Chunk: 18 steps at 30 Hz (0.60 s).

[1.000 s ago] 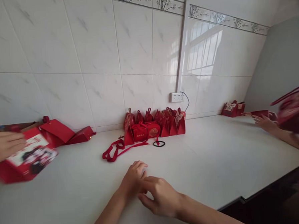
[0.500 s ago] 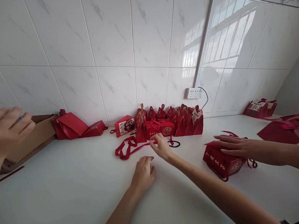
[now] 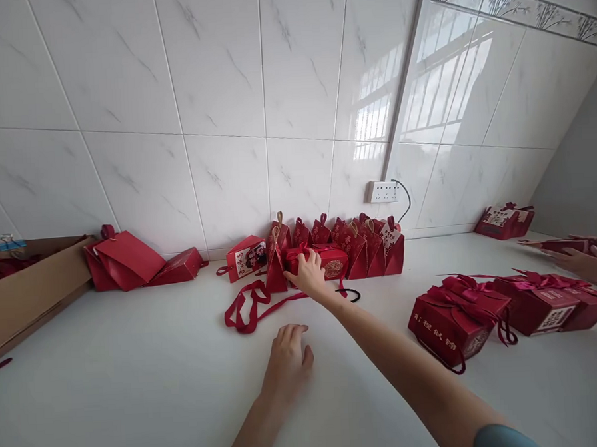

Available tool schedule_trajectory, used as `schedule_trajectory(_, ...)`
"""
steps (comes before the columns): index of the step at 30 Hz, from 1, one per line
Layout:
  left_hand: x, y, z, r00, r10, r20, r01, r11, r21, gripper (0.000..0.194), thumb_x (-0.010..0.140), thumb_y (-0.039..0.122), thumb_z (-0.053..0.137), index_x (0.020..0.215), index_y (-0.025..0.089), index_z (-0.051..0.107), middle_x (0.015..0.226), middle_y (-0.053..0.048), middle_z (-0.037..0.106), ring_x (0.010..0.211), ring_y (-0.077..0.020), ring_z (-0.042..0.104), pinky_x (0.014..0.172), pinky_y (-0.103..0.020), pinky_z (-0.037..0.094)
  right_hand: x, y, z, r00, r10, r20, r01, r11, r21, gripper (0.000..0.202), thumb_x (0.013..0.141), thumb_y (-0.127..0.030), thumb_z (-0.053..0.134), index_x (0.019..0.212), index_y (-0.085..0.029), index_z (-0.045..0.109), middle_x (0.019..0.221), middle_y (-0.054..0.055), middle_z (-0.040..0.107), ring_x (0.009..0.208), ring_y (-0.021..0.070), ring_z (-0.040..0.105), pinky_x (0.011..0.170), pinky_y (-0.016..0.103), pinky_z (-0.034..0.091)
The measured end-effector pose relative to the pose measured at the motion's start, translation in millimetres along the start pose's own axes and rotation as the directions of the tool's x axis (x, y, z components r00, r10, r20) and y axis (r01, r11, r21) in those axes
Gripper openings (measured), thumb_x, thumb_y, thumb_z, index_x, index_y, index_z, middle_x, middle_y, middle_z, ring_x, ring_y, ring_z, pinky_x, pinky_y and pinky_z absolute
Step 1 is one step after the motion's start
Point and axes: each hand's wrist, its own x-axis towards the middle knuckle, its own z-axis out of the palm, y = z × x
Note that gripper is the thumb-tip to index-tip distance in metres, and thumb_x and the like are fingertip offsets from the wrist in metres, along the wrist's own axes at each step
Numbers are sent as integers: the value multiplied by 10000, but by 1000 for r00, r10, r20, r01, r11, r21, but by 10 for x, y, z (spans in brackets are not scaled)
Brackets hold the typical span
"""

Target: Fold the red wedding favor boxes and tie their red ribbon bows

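Right hand (image 3: 308, 276), fingers closed over small red ribboned paperboard gift box (image 3: 324, 262) at tabletop's (image 3: 137, 385) back edge; light, crushable, best gripped by its sides. Left hand (image 3: 287, 364) flat, fingers spread.

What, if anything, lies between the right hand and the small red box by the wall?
Nothing visible: the right hand already rests on the small red box. The loose red ribbon lies on the counter just left of the arm.

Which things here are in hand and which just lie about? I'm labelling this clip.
In hand:
right hand on small red ribboned gift box
left hand flat on white countertop

Lying about:
loose red ribbon
brown cardboard box
black hair tie
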Motion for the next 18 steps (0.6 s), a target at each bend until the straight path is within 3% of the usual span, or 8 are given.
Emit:
schedule_trajectory(5, -10, 9, -19, 1000, 12, 9, -12, 1000, 2, 358, 835, 100, 403, 1148, 160, 565, 1164, -91, 628, 1164, -228, 554, 986, -427, 486, 36, 172, -86, 999, -26, -45, 29, 997, 69, 326, 843, -310, 644, 1126, -182, 546, 1372, 179, 402, 1277, 349, 390, 895, 525, 477)
schedule_trajectory(10, -11, 13, -13, 1000, 15, 10, -15, 1000, 6, 333, 834, 108, 428, 1120, 168, 587, 1149, -92, 629, 1135, -241, 568, 958, -424, 497, -2, 399, -256, 990, -15, -140, 34, 990, 136, 269, 929, -264, 535, 1170, -145, 528, 1299, 110, 470, 1180, 247, 491, 965, 441, 455)
schedule_trajectory(15, -14, 19, -3, 999, 19, 32, -19, 1000, 16, 324, 841, 116, 433, 1117, 170, 594, 1139, -91, 629, 1136, -247, 559, 974, -431, 478, -60, 499, -267, 994, -99, -40, 103, 988, 114, 285, 846, -364, 633, 1039, -159, 587, 1290, 126, 450, 1242, 287, 441, 998, 447, 427)
schedule_trajectory(18, -18, 12, -4, 999, 17, 45, -18, 1000, 25, 324, 846, 124, 427, 1123, 159, 592, 1146, -98, 624, 1135, -249, 553, 980, -435, 468, -105, 530, -249, 979, -196, 55, 191, 978, 88, 438, 752, -385, 730, 1108, -191, 565, 1277, 119, 457, 1215, 291, 463, 970, 439, 443)
